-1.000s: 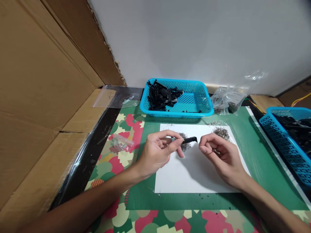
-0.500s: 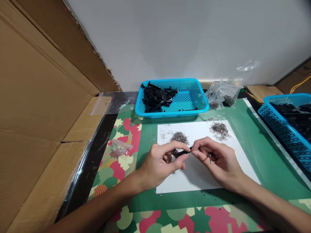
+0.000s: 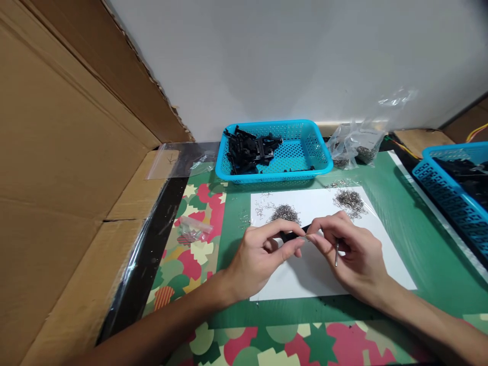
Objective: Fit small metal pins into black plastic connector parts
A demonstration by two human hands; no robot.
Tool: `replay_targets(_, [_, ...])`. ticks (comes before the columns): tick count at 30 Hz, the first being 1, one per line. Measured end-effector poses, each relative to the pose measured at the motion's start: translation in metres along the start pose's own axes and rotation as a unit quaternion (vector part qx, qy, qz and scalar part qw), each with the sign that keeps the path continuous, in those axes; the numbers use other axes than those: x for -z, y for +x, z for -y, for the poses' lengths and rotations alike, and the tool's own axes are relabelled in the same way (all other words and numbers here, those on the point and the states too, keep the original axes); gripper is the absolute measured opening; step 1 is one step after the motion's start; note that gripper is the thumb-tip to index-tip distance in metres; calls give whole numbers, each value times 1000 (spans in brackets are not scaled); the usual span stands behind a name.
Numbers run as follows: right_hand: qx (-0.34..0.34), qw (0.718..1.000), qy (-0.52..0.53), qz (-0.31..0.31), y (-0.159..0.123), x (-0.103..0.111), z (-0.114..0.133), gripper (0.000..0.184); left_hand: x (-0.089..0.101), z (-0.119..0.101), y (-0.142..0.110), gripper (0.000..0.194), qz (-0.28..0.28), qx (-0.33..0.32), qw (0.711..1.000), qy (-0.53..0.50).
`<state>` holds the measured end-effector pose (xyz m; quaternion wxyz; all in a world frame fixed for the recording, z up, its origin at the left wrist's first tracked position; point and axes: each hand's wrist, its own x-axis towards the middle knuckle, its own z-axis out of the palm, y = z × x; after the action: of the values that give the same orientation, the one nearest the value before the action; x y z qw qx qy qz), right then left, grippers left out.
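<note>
Over a white sheet of paper (image 3: 293, 284), my left hand (image 3: 263, 254) is closed around a slim black plastic part (image 3: 292, 236). My right hand (image 3: 351, 249) meets it at the part's near end, thumb and forefinger pinched on something too small to make out. A thin metal tool (image 3: 336, 254) with a rod-like tip pokes out below the curled fingers of that same hand. Just behind the hands lies a pile of tiny metal pieces (image 3: 285, 213), and a second pile of small metal pieces (image 3: 348, 201) sits at the paper's far right.
A blue basket (image 3: 274, 177) at the back holds black plastic parts (image 3: 249, 152). Beside it stand clear bags (image 3: 354, 147) with metal pieces. Another blue basket (image 3: 438, 180) is at the right. A small plastic bag (image 3: 194, 229) lies left; cardboard (image 3: 68, 178) walls that side.
The view has shifted slightly. My hands remain together at the black part, which now shows less between the fingers. The metal tool in my right hand points more steeply downward.
</note>
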<state>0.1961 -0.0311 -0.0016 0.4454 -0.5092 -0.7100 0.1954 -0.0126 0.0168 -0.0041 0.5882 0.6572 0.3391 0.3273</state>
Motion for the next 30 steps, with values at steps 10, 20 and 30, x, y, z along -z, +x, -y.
replay_targets(10, [199,957,-197,-72,3,-6,2,12,-3,-2,1,25,74,101,983,-137])
replay_targets(20, [203,964,-163,-50,7,-3,1,9,-4,-2,0,24,118,121,969,-179])
replay_targets(30, [217,960,-172,-32,1,-3,-7,13,-5,1,0,23,101,124,970,-181])
